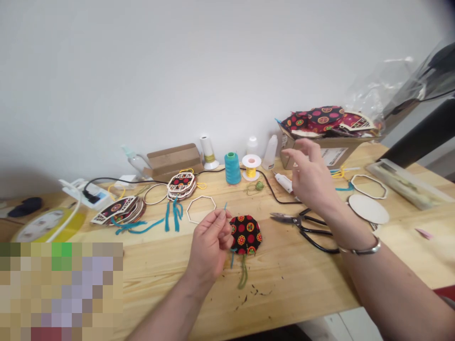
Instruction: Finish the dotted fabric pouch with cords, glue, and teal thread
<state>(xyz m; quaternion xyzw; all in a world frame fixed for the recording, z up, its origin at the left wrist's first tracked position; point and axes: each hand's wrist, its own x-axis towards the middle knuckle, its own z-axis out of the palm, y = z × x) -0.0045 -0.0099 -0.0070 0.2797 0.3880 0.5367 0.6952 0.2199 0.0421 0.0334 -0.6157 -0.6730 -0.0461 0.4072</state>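
My left hand [213, 232] is pinched closed on a blue thread [225, 206], whose tip sticks up above the fingertips. Just right of those fingers is a dark round fabric piece [246, 235] with red and orange circles; a green cord [243, 273] hangs below it. My right hand [308, 171] is raised above the table with its fingers apart, nothing visible in them. Beneath the right wrist lie black-handled scissors [316, 229], blades pointing left. A white glue pen [284, 183] is partly behind the right hand.
Along the wall stand a blue thread cone [232, 169], a yellow spool [251, 168] and a white bottle [270, 152]. A cardboard box [329, 152] of patterned pieces is back right. Patterned stacks [122, 210] and blue cords [147, 227] lie left; a clear tray [408, 183] lies right.
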